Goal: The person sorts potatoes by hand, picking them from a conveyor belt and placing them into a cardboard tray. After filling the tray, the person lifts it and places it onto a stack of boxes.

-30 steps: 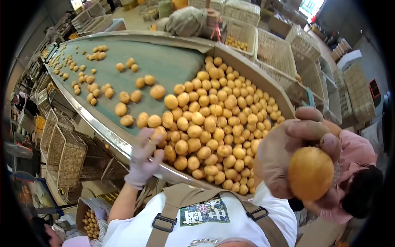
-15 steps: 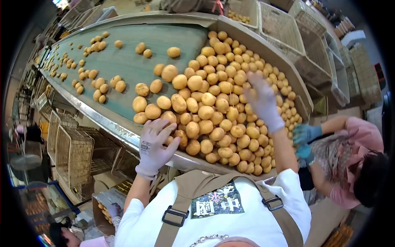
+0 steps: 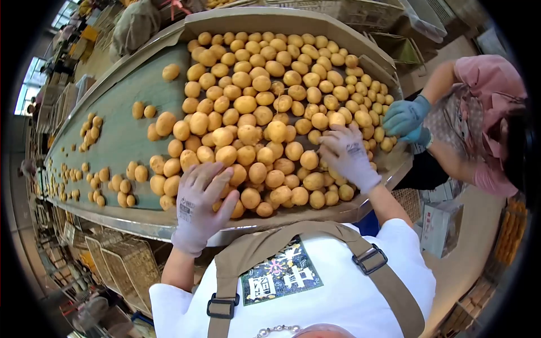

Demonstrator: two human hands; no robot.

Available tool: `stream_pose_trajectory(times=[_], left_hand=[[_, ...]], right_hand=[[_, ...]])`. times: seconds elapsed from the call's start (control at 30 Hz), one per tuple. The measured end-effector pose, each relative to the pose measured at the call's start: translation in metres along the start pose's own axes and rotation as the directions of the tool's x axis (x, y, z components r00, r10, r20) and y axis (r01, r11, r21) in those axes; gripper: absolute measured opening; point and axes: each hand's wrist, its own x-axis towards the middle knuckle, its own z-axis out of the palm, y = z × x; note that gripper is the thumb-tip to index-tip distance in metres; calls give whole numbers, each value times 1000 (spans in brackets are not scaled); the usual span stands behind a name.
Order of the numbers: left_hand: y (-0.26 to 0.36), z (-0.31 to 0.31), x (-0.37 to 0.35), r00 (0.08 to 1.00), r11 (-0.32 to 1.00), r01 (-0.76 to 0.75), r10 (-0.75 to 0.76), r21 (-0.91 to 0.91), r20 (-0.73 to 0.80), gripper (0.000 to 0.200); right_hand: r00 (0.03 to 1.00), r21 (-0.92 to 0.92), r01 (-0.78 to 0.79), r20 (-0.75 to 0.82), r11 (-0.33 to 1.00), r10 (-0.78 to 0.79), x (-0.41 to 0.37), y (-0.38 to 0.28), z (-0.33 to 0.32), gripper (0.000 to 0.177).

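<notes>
Yellow potatoes lie heaped over the wide end of a sorting table. My left hand, in a white glove, rests at the heap's near left edge with its fingers spread against several potatoes. Farther right, my white-gloved right hand lies palm down on the heap, fingers outstretched and touching potatoes. Neither hand appears to hold a potato. The undersides of both hands are hidden.
A green conveyor belt carries scattered potatoes on the left. A metal rim runs along the near side. At right, a co-worker's blue-gloved hand is at the heap's edge. Plastic crates stand below left.
My view has turned to the right. My right hand has come back nearer to me and now lies on the potatoes. My left hand stays at the near edge with fingers spread.
</notes>
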Motion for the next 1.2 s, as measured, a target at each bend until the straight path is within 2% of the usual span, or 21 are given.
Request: stream_pose_trajectory(times=[0.03, 0.07, 0.13, 0.2, 0.23, 0.33, 0.37, 0.47, 0.5, 0.53, 0.6, 0.63, 0.77, 0.87, 0.9, 0.93, 1.0, 1.03, 1.07, 1.1, 1.2], left_hand=[[0, 3, -1, 1000, 1000, 3, -3, 0, 5, 40], [0, 6, -2, 1000, 1000, 10, -10, 0, 15, 40], [3, 3, 2, 999, 1000, 16, -17, 15, 46, 41], [7, 9, 4, 997, 1000, 7, -8, 21, 73, 42], [10, 12, 6, 997, 1000, -9, 8, 14, 82, 42], [14, 10, 8, 996, 1000, -11, 11, -9, 87, 43], [13, 10, 7, 996, 1000, 5, -4, -20, 87, 43], [15, 14, 3, 995, 999, 27, -23, -40, 96, 42], [15, 16, 2, 995, 999, 30, -26, -45, 94, 42], [15, 18, 1, 996, 997, 32, -26, -67, 89, 42], [15, 19, -1, 996, 994, 30, -21, -105, 82, 42], [15, 19, -1, 997, 994, 33, -24, -106, 80, 41], [17, 17, -1, 996, 994, 22, -13, -111, 84, 41], [11, 16, -3, 997, 993, 34, -26, -110, 74, 42], [8, 15, -6, 996, 993, 47, -39, -108, 74, 42], [6, 15, -7, 996, 992, 59, -51, -108, 73, 42], [6, 13, -8, 994, 989, 76, -66, -128, 82, 42], [5, 12, -9, 994, 990, 74, -64, -121, 83, 42], [4, 13, -8, 995, 991, 73, -64, -115, 75, 42], [4, 14, -6, 996, 990, 72, -65, -121, 60, 42], [2, 14, -7, 997, 989, 64, -59, -131, 42, 40]], right_hand=[[987, 105, -141, 90, 984, 132, 7, 10, -5, 9], [966, 182, -255, 83, 950, 243, 13, 16, -9, 8], [955, 40, -295, 7, 955, 295, 39, 22, -22, 10], [993, -44, -111, -52, 993, 108, 49, 50, 5, 18], [945, -69, -235, 218, 970, 244, 60, 56, 13, 27], [863, -63, -295, 412, 953, 294, 76, 57, -7, 32], [804, 27, -356, 518, 934, 291, 87, 61, -21, 38], [535, -108, -482, 750, 870, 389, 111, 65, -27, 42], [682, -65, -348, 667, 935, 300, 102, 69, -18, 44], [653, -110, -360, 680, 926, 335, 100, 52, -24, 47], [712, -58, -262, 662, 963, 234, 80, 60, -7, 53], [680, -92, -269, 687, 959, 257, 78, 61, -3, 59], [756, -36, -413, 544, 910, 364, 65, 46, -7, 55], [809, 110, -451, 471, 886, 353, 56, 54, -2, 40], [835, 254, -501, 395, 827, 384, 53, 56, 3, 32], [869, 347, -478, 319, 807, 378, 52, 58, 8, 32], [912, 515, -403, 160, 756, 377, 50, 61, 12, 32], [939, 596, -281, 10, 753, 343, 59, 39, -7, 35], [951, 496, 10, -274, 869, 145, 72, 27, -23, 36], [869, 491, 308, -494, 815, -31, 89, 3, -58, 39], [891, 148, 232, -430, 961, -149, 120, 19, -77, 36]])
